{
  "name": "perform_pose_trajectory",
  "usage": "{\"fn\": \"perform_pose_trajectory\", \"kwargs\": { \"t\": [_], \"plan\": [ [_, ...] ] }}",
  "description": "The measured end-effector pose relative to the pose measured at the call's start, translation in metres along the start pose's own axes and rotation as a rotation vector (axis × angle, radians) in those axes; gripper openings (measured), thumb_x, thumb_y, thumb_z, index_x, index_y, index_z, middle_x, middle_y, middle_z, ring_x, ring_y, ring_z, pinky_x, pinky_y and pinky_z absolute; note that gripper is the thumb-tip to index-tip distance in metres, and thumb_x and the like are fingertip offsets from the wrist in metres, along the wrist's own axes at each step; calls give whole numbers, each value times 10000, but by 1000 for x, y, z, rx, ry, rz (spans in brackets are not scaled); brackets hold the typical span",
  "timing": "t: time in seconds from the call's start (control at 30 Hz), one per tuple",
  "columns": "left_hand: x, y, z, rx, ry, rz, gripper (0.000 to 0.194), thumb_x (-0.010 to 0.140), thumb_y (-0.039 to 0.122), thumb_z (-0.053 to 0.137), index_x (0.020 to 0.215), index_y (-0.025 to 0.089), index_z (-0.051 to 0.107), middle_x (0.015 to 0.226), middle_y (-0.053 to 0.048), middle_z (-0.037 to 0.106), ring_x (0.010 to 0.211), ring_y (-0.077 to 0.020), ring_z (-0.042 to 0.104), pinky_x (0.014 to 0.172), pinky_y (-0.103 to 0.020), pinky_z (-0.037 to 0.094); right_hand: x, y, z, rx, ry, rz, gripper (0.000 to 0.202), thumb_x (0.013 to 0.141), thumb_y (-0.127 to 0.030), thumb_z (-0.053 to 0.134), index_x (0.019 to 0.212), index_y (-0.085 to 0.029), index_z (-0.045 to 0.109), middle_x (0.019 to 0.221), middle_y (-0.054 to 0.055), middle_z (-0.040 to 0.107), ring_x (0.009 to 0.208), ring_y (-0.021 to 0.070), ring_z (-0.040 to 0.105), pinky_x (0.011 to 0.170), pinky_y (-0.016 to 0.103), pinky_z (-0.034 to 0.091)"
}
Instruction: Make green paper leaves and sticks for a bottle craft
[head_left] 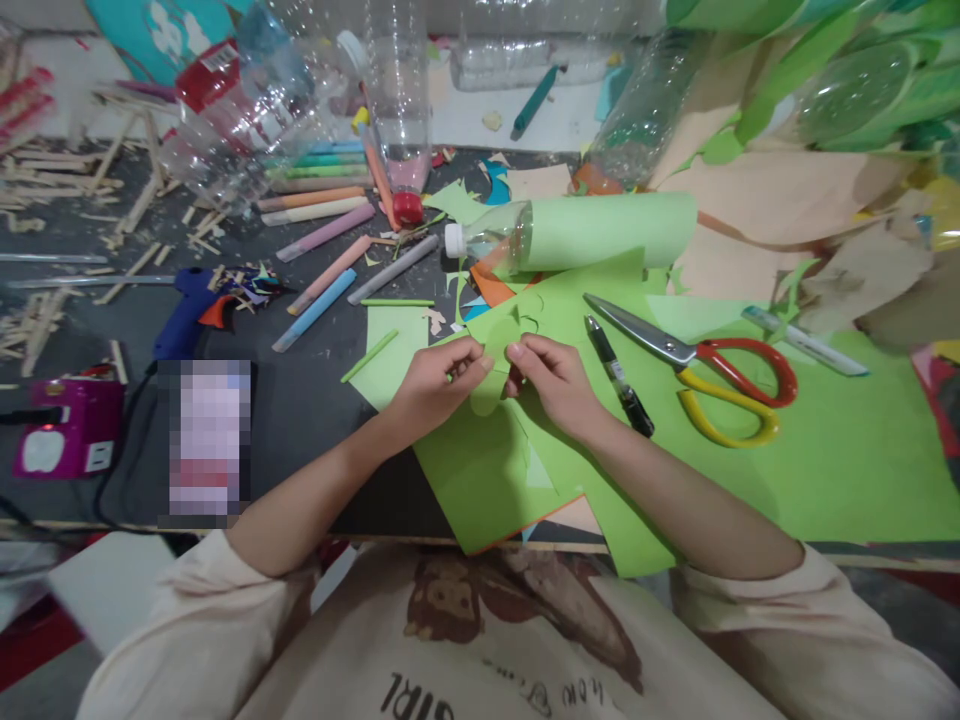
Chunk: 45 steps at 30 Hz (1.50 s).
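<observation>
Between my two hands is a small light-green paper cutout (pixel 487 393), rounded at its lower end. My left hand (pixel 444 378) pinches its left edge with thumb and forefinger. On the other side, my right hand (pixel 551 372) grips it the same way; part of the cutout is hidden behind the fingers. Below lie overlapping green paper sheets (pixel 480 480). Right of my right hand rests a black pen (pixel 619 378), and beyond it scissors (pixel 697 360) with one red and one yellow handle loop. A plastic bottle wrapped in pale green paper (pixel 611 230) lies behind my hands.
On the left are a blue glue gun (pixel 184 310), a phone (pixel 206 440) with a blurred screen, and a magenta box (pixel 69 428) with a cable. Several rolled paper sticks (pixel 330 235), wooden sticks and clear bottles (pixel 397 100) crowd the back. A cutter (pixel 810 342) lies far right.
</observation>
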<state>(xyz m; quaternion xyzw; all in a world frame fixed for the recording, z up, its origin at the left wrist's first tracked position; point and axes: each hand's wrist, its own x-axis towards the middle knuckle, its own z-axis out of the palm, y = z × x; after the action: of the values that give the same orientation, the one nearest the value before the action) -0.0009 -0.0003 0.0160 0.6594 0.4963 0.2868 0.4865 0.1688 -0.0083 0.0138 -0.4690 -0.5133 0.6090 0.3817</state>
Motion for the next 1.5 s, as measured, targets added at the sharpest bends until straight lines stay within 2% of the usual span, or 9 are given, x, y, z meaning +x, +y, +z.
{"fn": "perform_pose_trajectory", "kwargs": {
  "t": [0.23,0.47,0.9,1.07,1.2,1.5],
  "plan": [
    [-1,-1,4,-66,64,-19,295,841,397,525,640,217,406,551,53,404,533,-102,370,522,-239,316,1,1,0,-31,-39,28,572,671,-728,714,611,-230,441,515,-67,449,497,100,429,490,250,331],
    [-2,-2,3,-45,48,24,298,874,376,505,645,214,405,558,66,402,529,-95,371,544,-241,336,-1,2,1,-32,-33,21,530,724,-701,686,634,-233,454,525,-57,468,513,116,475,515,266,385],
    [-3,0,2,-112,6,13,285,875,341,504,640,218,401,520,66,400,479,-93,340,495,-241,296,0,3,0,-28,-42,-4,511,756,-652,684,616,-231,432,516,-66,430,510,108,431,505,255,344],
    [-2,-4,2,-78,-13,34,275,855,351,523,649,214,402,561,56,416,539,-101,386,532,-234,321,1,5,-3,-58,-102,-23,472,803,-597,657,626,-232,417,532,-63,423,507,101,399,496,246,308],
    [-1,-8,3,-65,-7,45,264,828,330,553,648,213,398,577,56,395,552,-103,385,538,-233,328,2,7,-5,-99,-119,-39,428,832,-537,650,639,-226,428,552,-63,416,515,96,374,503,248,286],
    [-1,-7,5,-24,26,83,244,812,301,528,636,212,384,573,63,389,539,-90,368,531,-217,325,1,9,-3,-90,-83,-53,421,824,-548,655,669,-232,425,557,-70,422,513,98,404,507,255,324]
  ]
}}
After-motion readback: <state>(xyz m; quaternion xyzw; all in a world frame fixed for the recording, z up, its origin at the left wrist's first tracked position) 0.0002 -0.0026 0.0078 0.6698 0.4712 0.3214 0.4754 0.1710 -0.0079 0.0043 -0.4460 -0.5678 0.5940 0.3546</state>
